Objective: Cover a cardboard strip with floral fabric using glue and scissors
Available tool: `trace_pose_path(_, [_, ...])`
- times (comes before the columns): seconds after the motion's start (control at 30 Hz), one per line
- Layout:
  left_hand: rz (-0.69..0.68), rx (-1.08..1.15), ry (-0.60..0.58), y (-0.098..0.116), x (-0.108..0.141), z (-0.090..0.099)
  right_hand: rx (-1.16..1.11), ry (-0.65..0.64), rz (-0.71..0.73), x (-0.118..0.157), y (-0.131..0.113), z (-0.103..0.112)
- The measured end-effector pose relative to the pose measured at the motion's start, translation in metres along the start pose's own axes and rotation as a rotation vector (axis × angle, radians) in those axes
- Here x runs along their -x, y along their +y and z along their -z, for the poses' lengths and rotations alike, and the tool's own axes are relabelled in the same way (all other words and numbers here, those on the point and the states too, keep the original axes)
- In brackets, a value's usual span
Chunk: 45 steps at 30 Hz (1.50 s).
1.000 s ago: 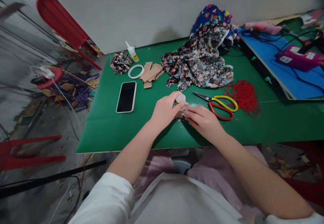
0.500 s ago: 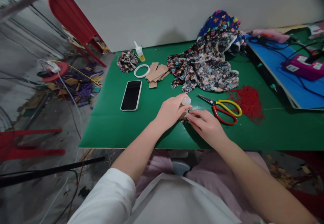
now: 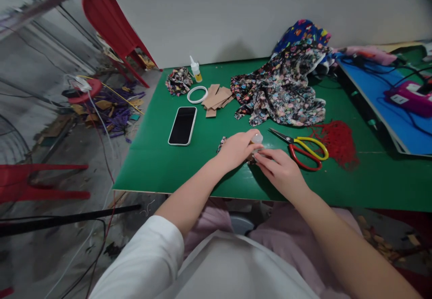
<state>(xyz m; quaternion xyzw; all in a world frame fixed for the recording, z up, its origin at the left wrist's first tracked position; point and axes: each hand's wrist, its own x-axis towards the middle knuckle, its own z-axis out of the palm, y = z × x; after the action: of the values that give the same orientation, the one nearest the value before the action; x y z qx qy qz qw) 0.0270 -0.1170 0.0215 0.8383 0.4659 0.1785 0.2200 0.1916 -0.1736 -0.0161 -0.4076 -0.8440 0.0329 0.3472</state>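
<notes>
My left hand (image 3: 238,148) is closed around a small glue bottle (image 3: 257,138), tipped so that its rounded clear end faces up; its nozzle is hidden. Against it, my right hand (image 3: 282,167) has its fingertips pinched at a small brown cardboard piece (image 3: 250,158) with patterned cloth about it. Most of this piece lies under my fingers. A bit of the floral cloth (image 3: 221,144) shows past the left hand's far side. To the right lie scissors (image 3: 305,148) with one yellow and one red handle, blades apart.
A phone (image 3: 182,126), a white ring (image 3: 197,94), cardboard strips (image 3: 218,98), a second bottle (image 3: 195,70) and crumpled floral fabric (image 3: 283,92) lie farther back on the green table (image 3: 151,164). Red threads (image 3: 337,143) and a blue board (image 3: 388,96) with cables are at right.
The view has shifted, so the table's things sit slightly farther right. A bit of floral cloth now shows beyond my left hand. Both hands keep their hold at the same place.
</notes>
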Motion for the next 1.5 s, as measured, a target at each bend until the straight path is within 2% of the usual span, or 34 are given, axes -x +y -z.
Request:
trace_pose_path(0.13, [-0.017, 0.013, 0.065, 0.0, 0.002, 0.001, -0.008, -0.007, -0.009, 0.001, 0.001, -0.001])
trace_pose_path(0.23, [-0.01, 0.01, 0.037, 0.001, 0.004, 0.0, -0.007, 0.001, -0.001, 0.001, 0.002, -0.001])
trace_pose_path(0.37, [-0.045, 0.024, 0.069, 0.0, 0.004, -0.003, -0.004, 0.0, 0.012, 0.0, 0.001, -0.001])
trace_pose_path(0.6, [-0.054, 0.031, 0.047, -0.004, 0.0, -0.007, -0.001, -0.012, 0.007, 0.0, 0.0, -0.001])
trace_pose_path(0.73, [-0.027, 0.027, -0.01, -0.006, -0.002, -0.01, 0.013, -0.007, 0.004, -0.001, -0.001, 0.0])
trace_pose_path(1.1, [-0.06, 0.042, -0.007, -0.006, 0.002, -0.011, -0.028, 0.011, -0.017, 0.005, 0.005, -0.002])
trace_pose_path(1.5, [-0.028, 0.074, 0.071, -0.008, 0.007, -0.01, -0.063, 0.012, -0.057, 0.004, 0.011, -0.002])
